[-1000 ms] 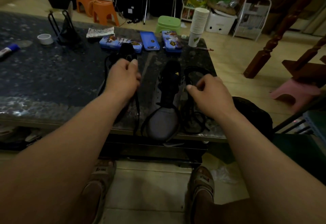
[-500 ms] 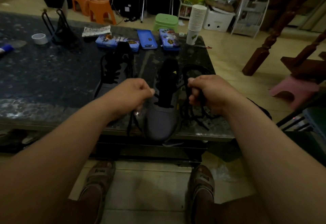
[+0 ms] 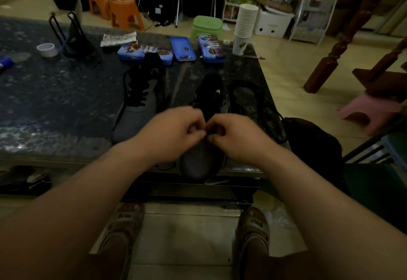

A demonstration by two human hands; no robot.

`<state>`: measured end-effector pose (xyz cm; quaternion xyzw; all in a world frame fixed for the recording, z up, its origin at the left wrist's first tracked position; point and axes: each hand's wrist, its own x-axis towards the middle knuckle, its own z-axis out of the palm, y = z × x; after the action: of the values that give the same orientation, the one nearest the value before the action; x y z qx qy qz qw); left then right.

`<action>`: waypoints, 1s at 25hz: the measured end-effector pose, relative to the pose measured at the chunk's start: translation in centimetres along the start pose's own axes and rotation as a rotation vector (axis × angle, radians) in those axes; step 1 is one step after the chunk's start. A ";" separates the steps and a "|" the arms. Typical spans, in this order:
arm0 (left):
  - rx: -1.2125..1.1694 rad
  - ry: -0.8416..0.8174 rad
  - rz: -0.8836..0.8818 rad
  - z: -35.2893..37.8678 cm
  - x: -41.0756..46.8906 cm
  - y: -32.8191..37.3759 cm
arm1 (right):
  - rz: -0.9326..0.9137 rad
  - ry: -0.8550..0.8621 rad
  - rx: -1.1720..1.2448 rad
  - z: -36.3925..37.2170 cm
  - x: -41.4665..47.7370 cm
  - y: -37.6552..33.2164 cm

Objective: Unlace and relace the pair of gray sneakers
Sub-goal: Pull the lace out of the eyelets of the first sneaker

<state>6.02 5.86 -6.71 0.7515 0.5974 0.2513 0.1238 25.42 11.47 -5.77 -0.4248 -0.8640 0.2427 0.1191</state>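
Two gray sneakers stand on the dark stone table. The left sneaker carries black lacing and nothing touches it. The right sneaker points its toe at me over the table's front edge, its black tongue raised. My left hand and my right hand meet above its middle, fingers curled, fingertips almost touching. They pinch the black lace, whose ends are mostly hidden between the fingers. Loose loops of it lie to the right of the shoe.
Behind the sneakers lie three blue cases, with a stack of paper cups at the far right corner. A tape roll and a black wire stand sit far left. A black bag hangs beside the table's right edge.
My left hand left the left sneaker and picked up a lace end. Both hands then drew together from either side to the middle of the right sneaker.
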 end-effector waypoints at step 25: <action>-0.285 0.039 -0.533 1.2 -2.2 0.2 | 0.467 -0.048 0.371 0.8 -1.6 -0.2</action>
<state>6.46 3.88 -8.11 0.5384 0.7344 0.3058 0.2782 25.90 9.89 -6.39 -0.5771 -0.6864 0.4271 0.1153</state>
